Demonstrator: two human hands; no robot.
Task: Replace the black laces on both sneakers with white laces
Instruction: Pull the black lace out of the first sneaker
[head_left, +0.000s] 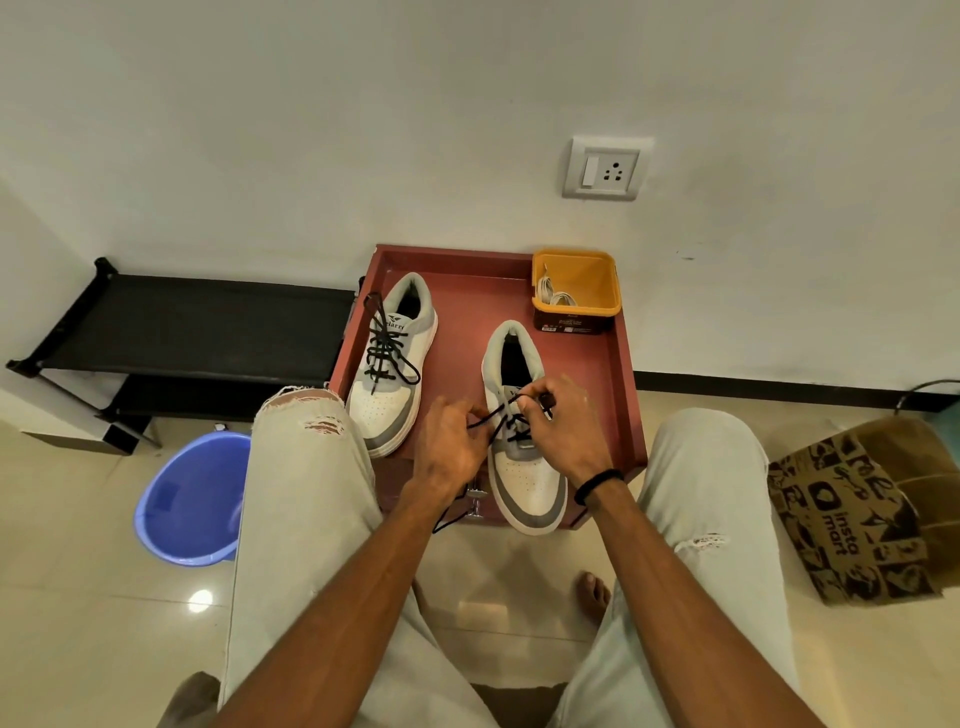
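Two white-and-grey sneakers stand on a red-brown tray table. The left sneaker is laced with a black lace, its ends loose. Over the right sneaker my left hand pinches a strand of its black lace, whose free end hangs down past the table's front edge. My right hand pinches the lace over the upper eyelets. White laces lie coiled in a yellow box at the table's back right corner.
A black low shoe rack stands to the left against the wall. A blue bucket sits on the floor at left and a printed paper bag at right. My knees flank the table.
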